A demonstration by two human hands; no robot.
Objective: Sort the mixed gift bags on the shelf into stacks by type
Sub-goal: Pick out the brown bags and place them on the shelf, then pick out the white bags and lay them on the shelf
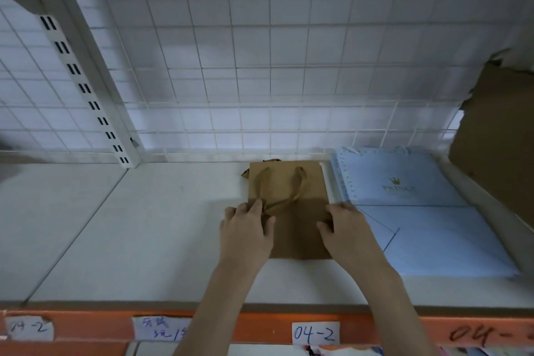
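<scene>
While both of my hands lie on the near half of the brown paper bag [289,208], the fingers tell me most: the left hand [245,233] has its fingers laid fairly straight over the bag's left edge, fingertips reaching the spot where the ribbon handles [281,191] cross, and I cannot tell whether the thumb nips the ribbon or merely presses it. The right hand [345,233] rests flat on the bag's right edge, fingers relaxed and gripping nothing that I can see. The bag lies flat on the white shelf board [144,225], its long axis running away from me toward the wire grid [260,81] at the back, opening and handles at the far end. Just beside it to the right, barely apart, sits the stack of light blue bags [419,211], with torn cardboard [497,139] leaning beyond that. I judge the brown bag to be a separate type, so it stays left of the blue stack; both hands are equally near, and squaring it needs only a small push along that axis.
</scene>
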